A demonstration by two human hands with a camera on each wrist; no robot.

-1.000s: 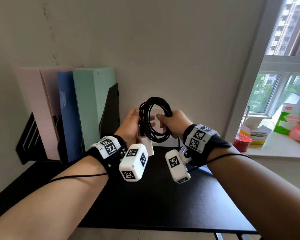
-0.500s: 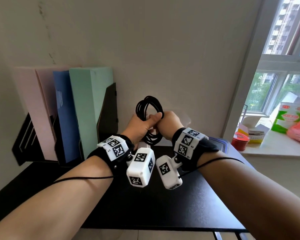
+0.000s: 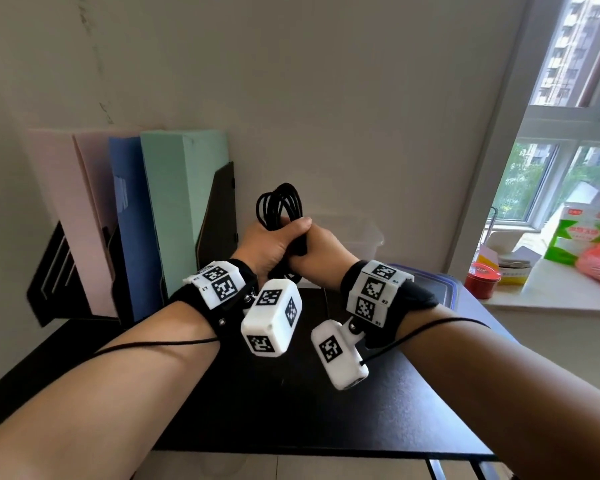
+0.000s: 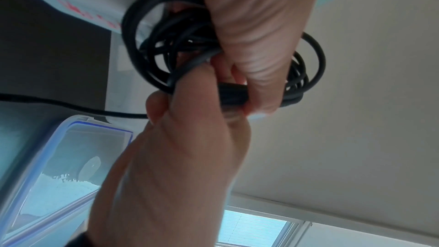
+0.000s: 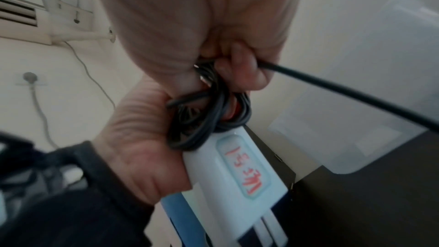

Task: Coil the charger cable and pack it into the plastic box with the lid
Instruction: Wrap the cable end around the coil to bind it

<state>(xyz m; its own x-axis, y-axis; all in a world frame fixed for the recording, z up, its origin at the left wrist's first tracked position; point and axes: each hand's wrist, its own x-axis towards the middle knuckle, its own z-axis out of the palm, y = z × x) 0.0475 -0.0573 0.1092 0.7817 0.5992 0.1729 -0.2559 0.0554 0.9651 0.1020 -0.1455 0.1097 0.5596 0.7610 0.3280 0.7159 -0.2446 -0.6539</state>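
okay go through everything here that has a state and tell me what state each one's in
Charger cable: coiled, held up above the desk.
Left hand: grips the coil.
Right hand: grips the coil.
Plastic box: open, on the desk.
Lid: off, lying flat on the desk.
Folders: upright in the rack.

- Head view: my high vantage, facing forward and down over both forearms to the tabletop (image 3: 291, 403) and wall.
- Left wrist view: very close, angled upward toward the ceiling.
- Right wrist view: very close, angled along the wall.
- Shared by all three: the cable coil (image 3: 280, 206) (image 4: 180, 44) (image 5: 209, 117).
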